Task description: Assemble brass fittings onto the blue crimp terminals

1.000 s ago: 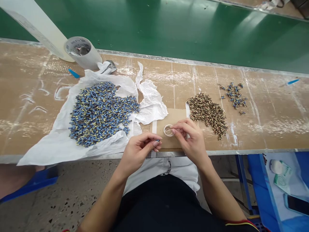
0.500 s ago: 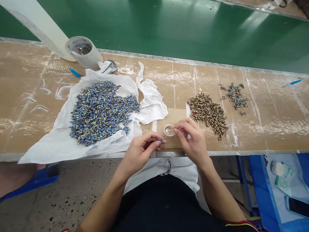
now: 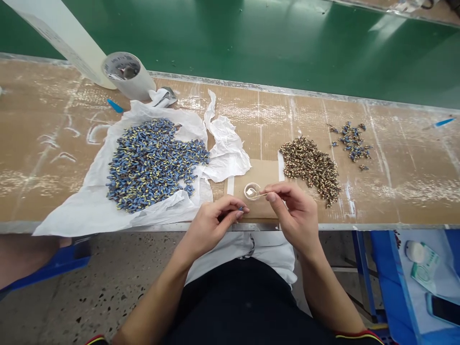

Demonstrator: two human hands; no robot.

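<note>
My left hand point(image 3: 213, 221) is closed in a pinch near the table's front edge, with a tiny blue piece point(image 3: 240, 208) showing at its fingertips. Between the thumb and fingers of my right hand point(image 3: 297, 216) is a thin wooden stick point(image 3: 261, 194). Its far end reaches the small round clear dish point(image 3: 246, 195), which holds something pale and shiny. To the left, a big pile of blue-and-yellow small pieces point(image 3: 151, 165) lies on white paper point(image 3: 68, 215). A heap of brown-and-cream small pieces point(image 3: 311, 167) lies right of the dish.
Beyond the brown heap is a small scatter of bluish pieces point(image 3: 354, 141). A wide tape roll point(image 3: 142, 87) stands back left near a blue pointed object point(image 3: 115, 106). Crumpled paper point(image 3: 228, 153) lies mid-table. A phone point(image 3: 445, 309) rests lower right; another person's limb shows lower left.
My right hand has shifted right and slightly toward me with the stick, so more of the stick shows. My left hand keeps its pinch in nearly the same place.
</note>
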